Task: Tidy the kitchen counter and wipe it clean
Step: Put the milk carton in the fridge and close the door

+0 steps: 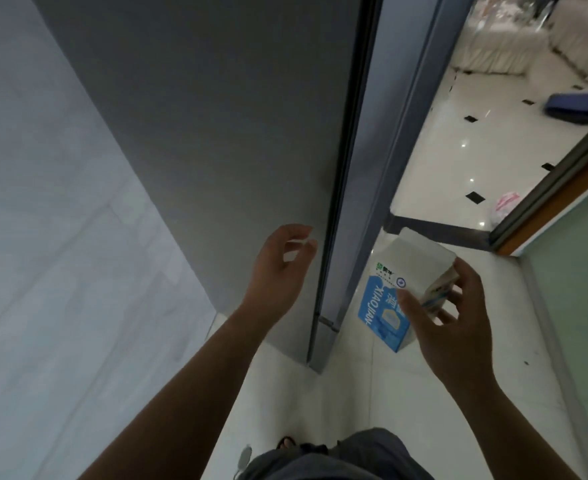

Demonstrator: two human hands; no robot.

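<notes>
Blue-and-white, the carton (394,299) sits tilted in your right hand (451,320), thumb on its printed face and fingers curled round the far side, held above the pale floor (354,393) just right of the tall grey door (216,133). Your left hand (278,268) hangs empty, fingers loosely spread, near that door's edge, perhaps touching it.

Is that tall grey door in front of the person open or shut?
Shut, as far as the view shows: the tall grey door lies flush along its dark edge seam, with no gap. The empty left hand reaches toward that edge.
</notes>
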